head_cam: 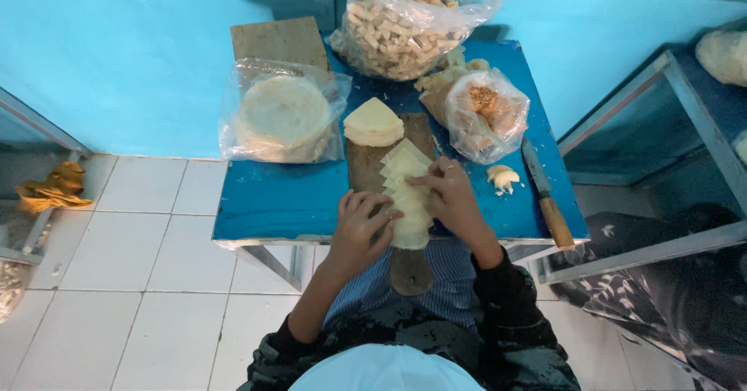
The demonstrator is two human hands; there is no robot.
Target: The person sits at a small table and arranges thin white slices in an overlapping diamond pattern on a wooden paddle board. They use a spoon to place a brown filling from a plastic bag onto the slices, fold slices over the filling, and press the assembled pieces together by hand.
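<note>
**Fanning pastry sheets on the board**

Pressing down on a fanned row of pale yellow, thin dough sheets, I have both hands curled over them. My left hand rests its fingertips on the near end of the row, fingers bent, lightly closed on the sheets' left edge. My right hand covers the right edge, fingers pinching toward the middle. The row runs lengthwise away from me along a narrow brown wooden board, whose handle points back at my body. Both hands lie about equally near. Beyond the row's far end sits a stack of folded dough wedges. A wooden-handled knife lies well off to my right on the blue table.
</note>
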